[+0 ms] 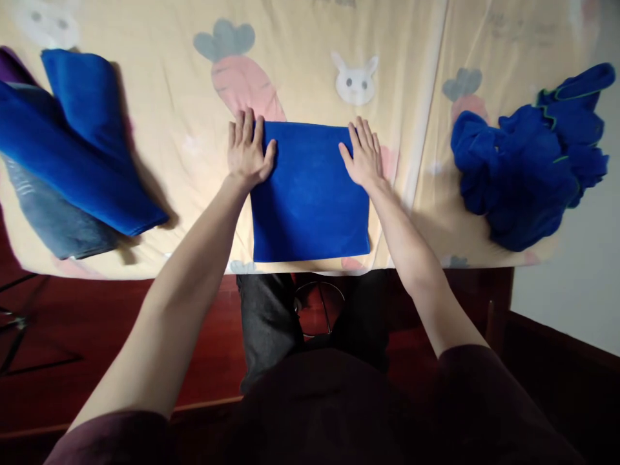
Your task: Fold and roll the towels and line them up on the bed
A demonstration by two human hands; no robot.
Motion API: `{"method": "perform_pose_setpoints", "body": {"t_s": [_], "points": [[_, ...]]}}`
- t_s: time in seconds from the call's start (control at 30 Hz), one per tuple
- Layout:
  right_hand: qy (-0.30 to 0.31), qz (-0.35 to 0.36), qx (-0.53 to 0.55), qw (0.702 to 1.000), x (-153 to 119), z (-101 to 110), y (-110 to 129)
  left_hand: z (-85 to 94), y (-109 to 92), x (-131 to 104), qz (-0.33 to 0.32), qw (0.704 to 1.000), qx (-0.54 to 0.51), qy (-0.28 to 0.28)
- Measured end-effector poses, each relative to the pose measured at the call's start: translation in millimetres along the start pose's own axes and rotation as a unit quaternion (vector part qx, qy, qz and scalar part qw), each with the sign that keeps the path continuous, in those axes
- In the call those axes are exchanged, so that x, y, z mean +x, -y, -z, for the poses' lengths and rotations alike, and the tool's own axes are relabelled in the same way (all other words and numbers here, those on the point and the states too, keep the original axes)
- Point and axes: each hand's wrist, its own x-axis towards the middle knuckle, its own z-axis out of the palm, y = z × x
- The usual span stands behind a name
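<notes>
Clock centred on the flat blue cloth [312,194], person at 6. Cloth lies between the two hands, near-square, long axis hard to call. Left hand [250,152] at 10 o'clock, right hand [364,155] at 2; neither nearer, both touching the side edges toward the far corners. Palms down, fingers extended, nothing grasped. Surface: cream table cover [300,45], carrot and rabbit print, lightly creased. At 9, folded blue fabric [87,171] over a grey cloth [58,213]; at 3, crumpled blue heap [523,174]. Reddish floor [203,349] below, pale wall [566,290] around 4.
</notes>
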Motion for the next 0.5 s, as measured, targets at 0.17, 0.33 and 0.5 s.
{"method": "perform_pose_setpoints", "body": {"t_s": [0.17,0.33,0.5], "points": [[-0.004,0.048,0.0,0.999,-42,-6,54,-15.0,-43,-40,-0.022,1.0,-0.008,0.017],[0.045,0.047,-0.002,0.998,-116,-5,66,-27.1,-48,-118,-0.001,1.0,0.006,0.016],[-0.04,-0.056,0.002,0.998,-129,-4,60,-27.1,-53,-139,0.026,0.998,0.035,-0.043]]}}
